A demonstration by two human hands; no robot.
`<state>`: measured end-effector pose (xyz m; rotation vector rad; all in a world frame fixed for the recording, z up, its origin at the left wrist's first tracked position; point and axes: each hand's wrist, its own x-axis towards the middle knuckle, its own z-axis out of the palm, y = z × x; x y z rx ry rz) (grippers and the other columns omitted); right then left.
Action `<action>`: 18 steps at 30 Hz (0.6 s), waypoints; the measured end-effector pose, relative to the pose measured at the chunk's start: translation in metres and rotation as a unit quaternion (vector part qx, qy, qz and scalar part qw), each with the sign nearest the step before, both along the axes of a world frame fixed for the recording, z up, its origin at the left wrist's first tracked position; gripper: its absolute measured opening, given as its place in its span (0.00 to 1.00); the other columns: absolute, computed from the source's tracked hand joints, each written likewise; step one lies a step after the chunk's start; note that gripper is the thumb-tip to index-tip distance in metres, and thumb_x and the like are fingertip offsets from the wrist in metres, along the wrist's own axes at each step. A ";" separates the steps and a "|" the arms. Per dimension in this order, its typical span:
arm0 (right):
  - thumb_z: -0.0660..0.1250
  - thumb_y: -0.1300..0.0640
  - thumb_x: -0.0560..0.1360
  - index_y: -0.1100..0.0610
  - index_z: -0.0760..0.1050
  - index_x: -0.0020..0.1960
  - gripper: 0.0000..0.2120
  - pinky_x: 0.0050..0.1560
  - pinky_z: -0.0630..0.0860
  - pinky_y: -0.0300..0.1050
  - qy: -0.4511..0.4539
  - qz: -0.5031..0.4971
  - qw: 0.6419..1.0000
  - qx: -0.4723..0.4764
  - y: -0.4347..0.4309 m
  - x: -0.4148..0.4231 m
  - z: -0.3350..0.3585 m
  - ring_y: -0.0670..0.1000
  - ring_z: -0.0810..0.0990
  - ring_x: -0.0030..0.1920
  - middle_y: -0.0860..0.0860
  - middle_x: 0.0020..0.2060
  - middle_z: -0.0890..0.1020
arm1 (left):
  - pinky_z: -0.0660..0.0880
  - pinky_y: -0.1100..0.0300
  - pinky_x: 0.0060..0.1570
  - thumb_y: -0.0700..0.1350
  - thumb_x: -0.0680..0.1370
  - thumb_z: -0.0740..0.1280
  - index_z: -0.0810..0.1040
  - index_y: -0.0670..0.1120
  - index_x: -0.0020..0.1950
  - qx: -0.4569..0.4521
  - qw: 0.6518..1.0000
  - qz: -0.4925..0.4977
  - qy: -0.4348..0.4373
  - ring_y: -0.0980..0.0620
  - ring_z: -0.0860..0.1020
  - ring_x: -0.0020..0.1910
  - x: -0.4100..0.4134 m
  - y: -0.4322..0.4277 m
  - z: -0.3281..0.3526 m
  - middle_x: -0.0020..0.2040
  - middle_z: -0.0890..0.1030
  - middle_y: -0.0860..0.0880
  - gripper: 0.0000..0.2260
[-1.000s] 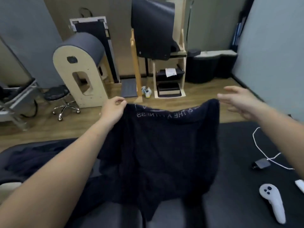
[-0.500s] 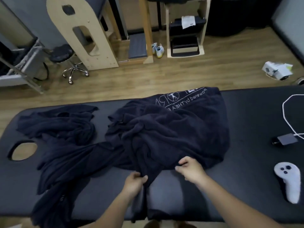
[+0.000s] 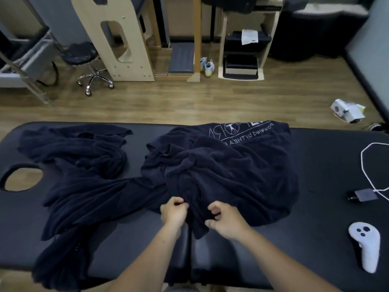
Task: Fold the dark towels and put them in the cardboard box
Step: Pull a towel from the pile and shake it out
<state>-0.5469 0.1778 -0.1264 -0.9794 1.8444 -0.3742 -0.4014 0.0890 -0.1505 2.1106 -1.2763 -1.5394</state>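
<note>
The 2 hands sit side by side at the near edge of a crumpled dark towel in the middle of a black padded table. The left hand pinches the cloth in curled fingers, and the right hand grips a fold. More dark towels lie bunched to the left; a white controller, charger and cable lie on the right.

White print along the far edge of the crumpled dark navy terry towel reads, upside down, "Powered by THEA"; folds hide the remaining letters.
</note>
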 end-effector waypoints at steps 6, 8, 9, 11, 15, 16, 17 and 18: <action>0.74 0.49 0.72 0.49 0.67 0.72 0.31 0.60 0.72 0.37 0.024 0.016 1.000 0.006 0.026 0.009 -0.004 0.45 0.76 0.60 0.47 0.64 0.74 | 0.77 0.62 0.55 0.35 0.74 0.73 0.86 0.50 0.42 0.045 0.984 -0.002 0.171 0.51 0.83 0.50 -0.010 0.008 0.012 0.50 0.86 0.45 0.10; 0.76 0.49 0.70 0.49 0.61 0.74 0.38 0.64 0.70 0.37 0.020 -0.039 0.997 -0.058 0.028 0.011 0.001 0.44 0.73 0.64 0.44 0.65 0.71 | 0.79 0.58 0.52 0.34 0.75 0.72 0.86 0.49 0.44 0.042 0.959 -0.048 0.275 0.47 0.83 0.50 -0.039 0.015 0.041 0.47 0.86 0.45 0.10; 0.76 0.53 0.69 0.47 0.64 0.71 0.35 0.61 0.71 0.35 0.009 -0.091 0.990 -0.106 0.026 0.010 0.007 0.43 0.74 0.62 0.42 0.62 0.74 | 0.80 0.57 0.51 0.33 0.75 0.71 0.86 0.48 0.46 0.042 0.942 -0.071 0.324 0.47 0.83 0.49 -0.053 0.019 0.057 0.46 0.86 0.45 0.10; 0.72 0.63 0.71 0.43 0.72 0.57 0.22 0.52 0.73 0.33 0.006 -0.178 0.968 -0.176 0.016 0.002 0.024 0.44 0.79 0.54 0.42 0.52 0.80 | 0.79 0.59 0.47 0.30 0.75 0.68 0.85 0.47 0.52 0.040 0.901 -0.078 0.425 0.51 0.82 0.46 -0.077 0.023 0.091 0.45 0.85 0.47 0.14; 0.59 0.71 0.76 0.52 0.81 0.48 0.18 0.39 0.81 0.45 -0.052 -0.267 0.937 -0.220 -0.001 -0.028 0.074 0.52 0.85 0.41 0.53 0.43 0.86 | 0.77 0.52 0.57 0.26 0.75 0.60 0.76 0.52 0.68 0.129 0.811 0.122 0.558 0.45 0.81 0.51 -0.086 -0.009 0.113 0.58 0.83 0.42 0.28; 0.59 0.70 0.78 0.52 0.82 0.47 0.18 0.37 0.80 0.43 -0.057 -0.275 0.928 -0.245 -0.003 -0.037 0.088 0.51 0.84 0.40 0.51 0.42 0.86 | 0.76 0.50 0.59 0.27 0.75 0.59 0.72 0.53 0.71 0.144 0.801 0.170 0.555 0.43 0.80 0.52 -0.084 -0.020 0.111 0.62 0.81 0.40 0.30; 0.60 0.69 0.79 0.51 0.82 0.46 0.17 0.37 0.79 0.42 -0.058 -0.277 0.920 -0.272 -0.001 -0.045 0.104 0.49 0.83 0.39 0.49 0.40 0.85 | 0.77 0.49 0.58 0.28 0.75 0.58 0.68 0.54 0.74 0.154 0.792 0.208 0.552 0.42 0.80 0.51 -0.080 -0.029 0.108 0.63 0.79 0.39 0.32; 0.60 0.68 0.79 0.51 0.82 0.47 0.17 0.38 0.78 0.42 -0.055 -0.280 0.912 -0.296 0.000 -0.052 0.118 0.47 0.82 0.39 0.49 0.39 0.85 | 0.80 0.49 0.54 0.28 0.75 0.58 0.65 0.54 0.76 0.165 0.780 0.238 0.555 0.42 0.80 0.50 -0.077 -0.038 0.103 0.64 0.78 0.39 0.33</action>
